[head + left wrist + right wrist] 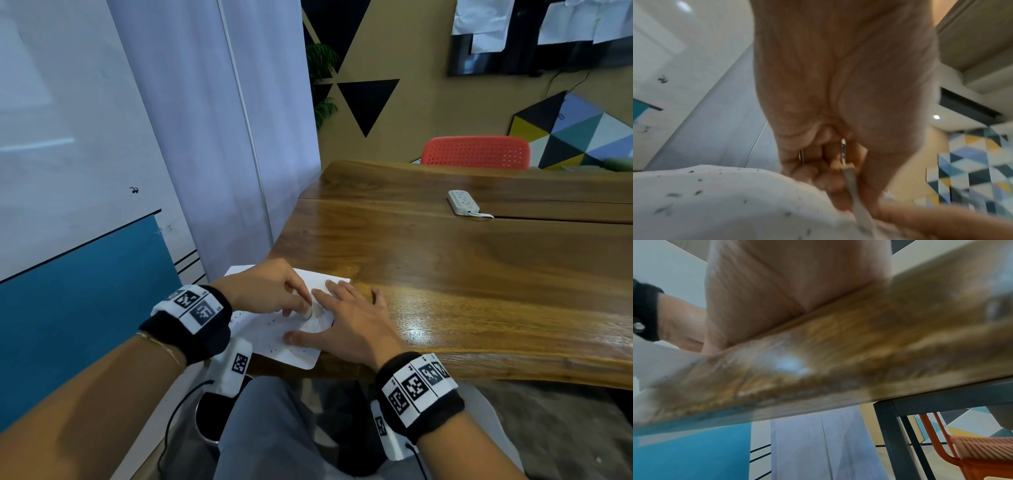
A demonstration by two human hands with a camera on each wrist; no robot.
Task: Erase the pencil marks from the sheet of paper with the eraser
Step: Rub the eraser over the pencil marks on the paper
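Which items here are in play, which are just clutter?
In play: eraser, pinched in left hand; paper; right hand, flat on the paper.
Clutter: power strip, red chair, both away from the hands.

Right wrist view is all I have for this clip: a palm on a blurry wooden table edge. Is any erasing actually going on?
Observer: Yes. In the head view the left hand pinches a small white eraser down against the sheet of paper.
Operator: What is the right hand doing beyond the palm?
Observer: The right hand lies flat with its fingers spread, pressing on the paper's right side just beside the eraser.
Operator: Is the sheet clean yet?
Observer: No. The left wrist view shows dark specks scattered over the paper. I cannot tell whether they are pencil marks or eraser crumbs.
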